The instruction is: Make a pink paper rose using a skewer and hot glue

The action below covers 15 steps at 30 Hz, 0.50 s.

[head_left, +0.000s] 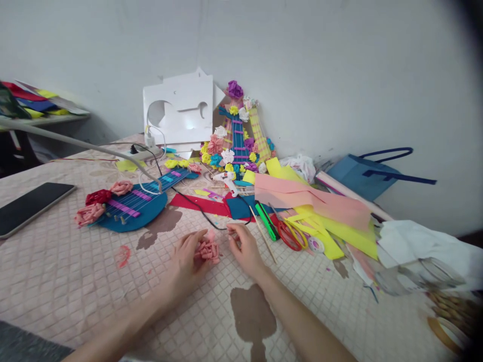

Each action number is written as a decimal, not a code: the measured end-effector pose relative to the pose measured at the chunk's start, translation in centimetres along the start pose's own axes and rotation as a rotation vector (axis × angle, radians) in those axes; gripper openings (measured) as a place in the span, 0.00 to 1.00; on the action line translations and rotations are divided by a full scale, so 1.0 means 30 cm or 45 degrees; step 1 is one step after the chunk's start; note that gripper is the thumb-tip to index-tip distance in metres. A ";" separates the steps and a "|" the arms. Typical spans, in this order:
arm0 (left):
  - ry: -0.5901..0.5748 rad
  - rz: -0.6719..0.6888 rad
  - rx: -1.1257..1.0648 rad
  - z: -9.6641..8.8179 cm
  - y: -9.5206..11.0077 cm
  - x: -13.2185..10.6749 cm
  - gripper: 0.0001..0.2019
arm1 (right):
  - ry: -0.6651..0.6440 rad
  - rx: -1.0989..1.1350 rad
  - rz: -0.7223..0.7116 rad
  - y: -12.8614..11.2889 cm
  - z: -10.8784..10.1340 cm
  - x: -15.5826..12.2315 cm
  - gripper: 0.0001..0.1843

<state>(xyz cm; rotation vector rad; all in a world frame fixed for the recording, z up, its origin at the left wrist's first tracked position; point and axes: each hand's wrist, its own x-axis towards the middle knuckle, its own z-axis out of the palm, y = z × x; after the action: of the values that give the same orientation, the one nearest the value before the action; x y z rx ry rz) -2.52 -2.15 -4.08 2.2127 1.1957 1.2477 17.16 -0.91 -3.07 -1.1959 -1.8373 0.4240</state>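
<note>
Pink paper flower (210,251), left hand (186,255) grasping, right hand (245,250) curled, contents indeterminate, appears mid-shaping; next adjustment requires steady support.

The tabletop (90,286) wears a diamond-patterned covering broken by brown patches (252,312). Directly on it lie a smartphone (35,207) at the left edge, a blue toy guitar (148,215) left of centre, a wooden stick (264,239), green box cutter (266,221) and red-handled scissors (281,230) right of centre, and a tape roll (440,336) at lower right.
</note>
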 end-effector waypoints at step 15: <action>-0.004 0.021 0.074 0.000 -0.001 0.006 0.26 | -0.122 0.130 -0.014 -0.101 0.002 -0.042 0.23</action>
<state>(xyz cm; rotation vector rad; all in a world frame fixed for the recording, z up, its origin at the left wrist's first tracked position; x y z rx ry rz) -2.48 -2.00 -4.01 2.2692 1.2298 1.2300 15.61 -3.43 -1.66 -1.1120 -1.8793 0.5709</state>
